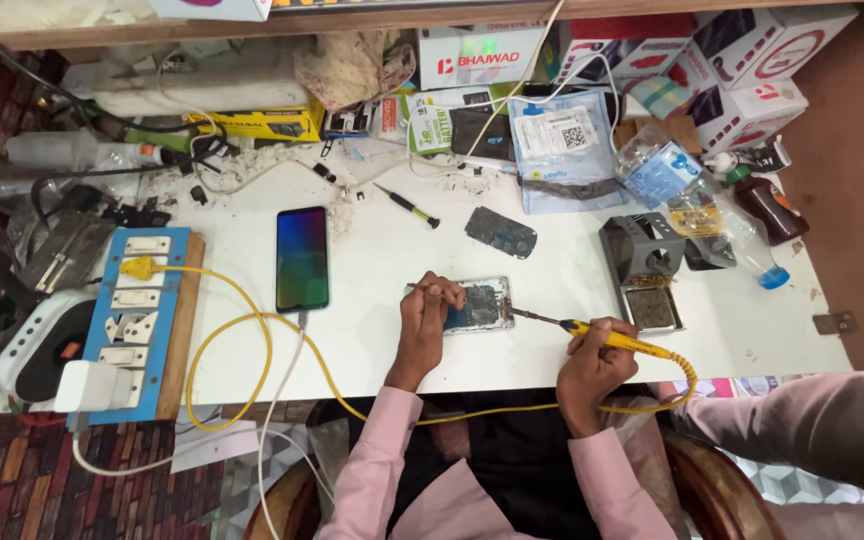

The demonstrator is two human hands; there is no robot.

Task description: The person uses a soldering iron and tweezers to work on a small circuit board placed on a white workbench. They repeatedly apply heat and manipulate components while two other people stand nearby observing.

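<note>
The opened phone (pixel 479 305) lies flat on the counter (pixel 372 350) directly between your hands, its long axis running side to side, from your left hand across toward your right. Your left hand (pixel 426 315) is the nearer one: it rests on the phone's left end, fingers curled down and pinching what looks like a thin wire or tool (too small to tell which). Your right hand (pixel 592 362) sits well off the phone's right end and a little nearer your body, clenched round the yellow handle of the soldering iron (pixel 592 332), whose dark shaft points leftward with its tip just at the phone's right edge. The phone itself shows its inside: back cover off, a silvery frame around bluish and dark parts, glinting under the light.
</note>
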